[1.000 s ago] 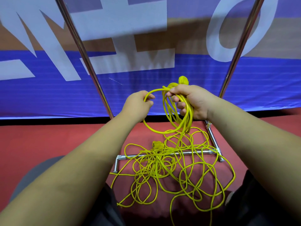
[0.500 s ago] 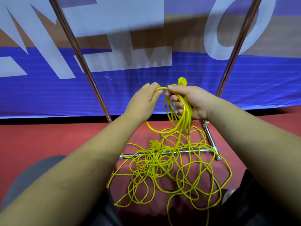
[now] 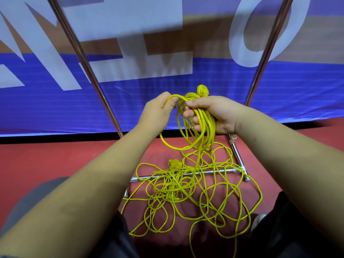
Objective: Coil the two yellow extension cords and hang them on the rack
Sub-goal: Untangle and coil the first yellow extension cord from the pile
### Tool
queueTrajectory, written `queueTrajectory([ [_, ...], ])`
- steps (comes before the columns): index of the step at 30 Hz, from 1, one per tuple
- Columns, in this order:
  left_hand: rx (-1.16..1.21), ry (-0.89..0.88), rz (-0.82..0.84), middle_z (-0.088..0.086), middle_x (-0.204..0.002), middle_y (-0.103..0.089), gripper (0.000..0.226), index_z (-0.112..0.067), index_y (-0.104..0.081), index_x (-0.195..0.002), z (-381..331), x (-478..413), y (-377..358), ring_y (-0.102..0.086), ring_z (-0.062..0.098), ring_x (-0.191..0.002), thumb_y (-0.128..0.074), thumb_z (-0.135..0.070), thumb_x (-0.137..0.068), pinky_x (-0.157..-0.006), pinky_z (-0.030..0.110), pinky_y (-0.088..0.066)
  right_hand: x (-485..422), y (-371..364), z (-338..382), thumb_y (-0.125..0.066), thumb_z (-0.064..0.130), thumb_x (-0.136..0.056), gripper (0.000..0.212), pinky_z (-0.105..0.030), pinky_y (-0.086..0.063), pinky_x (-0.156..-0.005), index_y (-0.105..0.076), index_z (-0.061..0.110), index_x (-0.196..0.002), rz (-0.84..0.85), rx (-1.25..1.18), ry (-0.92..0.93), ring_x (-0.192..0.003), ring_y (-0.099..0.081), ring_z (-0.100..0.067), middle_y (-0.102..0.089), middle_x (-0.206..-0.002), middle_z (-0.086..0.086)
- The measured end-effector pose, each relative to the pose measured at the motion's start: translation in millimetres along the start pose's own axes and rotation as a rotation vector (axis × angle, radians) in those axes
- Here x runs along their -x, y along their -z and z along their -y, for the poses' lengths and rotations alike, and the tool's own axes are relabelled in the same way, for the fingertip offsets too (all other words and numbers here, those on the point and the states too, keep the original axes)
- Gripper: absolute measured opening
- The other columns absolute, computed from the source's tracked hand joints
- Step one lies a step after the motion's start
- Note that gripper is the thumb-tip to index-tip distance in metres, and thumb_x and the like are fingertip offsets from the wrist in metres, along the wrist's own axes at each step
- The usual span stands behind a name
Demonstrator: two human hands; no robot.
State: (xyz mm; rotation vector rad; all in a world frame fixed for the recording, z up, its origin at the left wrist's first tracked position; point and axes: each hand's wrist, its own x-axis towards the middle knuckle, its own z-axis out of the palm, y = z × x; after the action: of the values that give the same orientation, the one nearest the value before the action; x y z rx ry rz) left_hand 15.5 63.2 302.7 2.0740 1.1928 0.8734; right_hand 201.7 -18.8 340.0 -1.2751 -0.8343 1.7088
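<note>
Since one second ago the left hand (image 3: 158,111) has closed in from 9 o'clock toward the right hand (image 3: 216,114), carrying a fresh loop; its fingers are curled, pinching the cord. The right hand is wrapped round the coil (image 3: 207,125), with a plug (image 3: 202,90) protruding at 12 o'clock. One more turn is judged nearly added; most of the yellow cord (image 3: 172,183) lies tangled on the floor at 6 o'clock, across the rack base bar (image 3: 147,177); hanging remains distant.

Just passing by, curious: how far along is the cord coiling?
Done: a few loops sit gathered in the right hand. In hand: the left hand pinches the next loop. Left: most cord lies tangled on the floor; nothing hangs on the visible rack.
</note>
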Motion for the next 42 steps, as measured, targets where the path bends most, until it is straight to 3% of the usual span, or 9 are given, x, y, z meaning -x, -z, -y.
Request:
queueTrajectory([
  [3, 0.028, 0.019, 0.066, -0.004, -0.07, -0.053, 0.025, -0.029, -0.062, -0.094, 3, 3, -1, -0.049, 0.016, -0.061, -0.05, -0.05, -0.103, -0.065, 0.048, -0.057, -2, 2, -2, -0.059, 0.022, -0.106, 0.017, -0.024, -0.051, -0.047, -0.067, 0.01, -0.097, -0.045, -0.012, 0.036, -0.053, -0.056, -0.008, -0.064, -0.077, 0.0],
  [7, -0.148, -0.245, 0.068, -0.009, -0.091, -0.055, 0.016, -0.03, -0.059, -0.115, -8, 5, 6, -0.052, 0.01, -0.081, -0.06, -0.037, -0.102, -0.074, 0.033, -0.047, 2, 5, -6, -0.06, 0.028, -0.106, 0.02, -0.025, -0.055, -0.05, -0.069, 0.011, -0.102, -0.059, 0.009, 0.0, -0.058, -0.064, -0.009, -0.066, -0.073, 0.001],
  [9, -0.161, -0.295, 0.07, -0.008, -0.088, -0.058, 0.009, -0.03, -0.062, -0.107, -12, 3, 9, -0.054, 0.012, -0.08, -0.063, -0.035, -0.1, -0.073, 0.036, -0.048, 4, 4, -6, -0.059, 0.028, -0.107, 0.022, -0.024, -0.055, -0.049, -0.068, 0.01, -0.101, -0.053, 0.014, 0.012, -0.056, -0.064, -0.009, -0.065, -0.07, 0.001],
  [15, 0.085, -0.007, -0.089, 0.008, -0.076, -0.06, 0.011, -0.024, -0.058, -0.094, -19, 8, 6, -0.064, 0.03, -0.06, -0.057, -0.031, -0.102, -0.054, 0.046, -0.058, 5, 0, -10, -0.061, 0.038, -0.104, 0.028, -0.046, -0.063, -0.081, -0.068, 0.01, -0.102, 0.038, 0.0, 0.009, -0.074, -0.073, -0.023, -0.065, -0.075, -0.002],
  [21, 0.343, 0.346, -0.225, 0.01, -0.078, -0.056, 0.026, -0.01, -0.054, -0.105, -16, -2, 8, -0.059, 0.018, -0.047, -0.046, -0.035, -0.107, -0.048, 0.035, -0.058, 11, -8, -14, -0.062, 0.029, -0.104, 0.022, -0.06, -0.061, -0.09, -0.067, 0.009, -0.098, 0.144, 0.047, 0.011, -0.079, -0.075, -0.025, -0.069, -0.081, -0.006],
  [25, 0.225, 0.357, -0.112, 0.009, -0.082, -0.063, 0.027, -0.008, -0.053, -0.109, -2, -2, 11, -0.069, 0.023, -0.062, -0.044, -0.033, -0.109, -0.055, 0.041, -0.063, 8, -7, -17, -0.061, 0.023, -0.105, 0.018, -0.044, -0.065, -0.069, -0.067, 0.01, -0.093, 0.091, 0.042, 0.039, -0.063, -0.066, -0.016, -0.066, -0.081, -0.003],
  [30, 0.15, 0.325, 0.098, 0.001, -0.095, -0.072, 0.017, -0.021, -0.061, -0.102, 14, 6, -1, -0.069, 0.019, -0.077, -0.047, -0.028, -0.108, -0.074, 0.034, -0.056, 4, 3, -11, -0.056, 0.022, -0.107, 0.016, -0.025, -0.038, -0.043, -0.067, 0.011, -0.106, 0.022, -0.057, 0.089, -0.046, -0.041, -0.009, -0.05, -0.07, 0.003],
  [34, 0.157, 0.222, 0.151, 0.004, -0.094, -0.067, 0.013, -0.028, -0.068, -0.102, 14, 10, -7, -0.064, 0.016, -0.077, -0.057, -0.021, -0.104, -0.071, 0.035, -0.056, 4, 4, -10, -0.059, 0.039, -0.105, 0.027, -0.023, -0.036, -0.043, -0.069, 0.015, -0.103, -0.035, -0.042, 0.057, -0.042, -0.035, -0.007, -0.036, -0.059, 0.007],
  [42, 0.224, 0.185, 0.0, 0.006, -0.094, -0.072, 0.022, -0.023, -0.076, -0.103, 5, 5, -8, -0.062, 0.016, -0.073, -0.064, -0.006, -0.097, -0.076, 0.049, -0.063, 6, 1, -9, -0.058, 0.035, -0.105, 0.021, -0.022, -0.037, -0.042, -0.063, 0.017, -0.096, 0.008, -0.047, 0.062, -0.042, -0.038, -0.006, -0.044, -0.067, 0.006],
])
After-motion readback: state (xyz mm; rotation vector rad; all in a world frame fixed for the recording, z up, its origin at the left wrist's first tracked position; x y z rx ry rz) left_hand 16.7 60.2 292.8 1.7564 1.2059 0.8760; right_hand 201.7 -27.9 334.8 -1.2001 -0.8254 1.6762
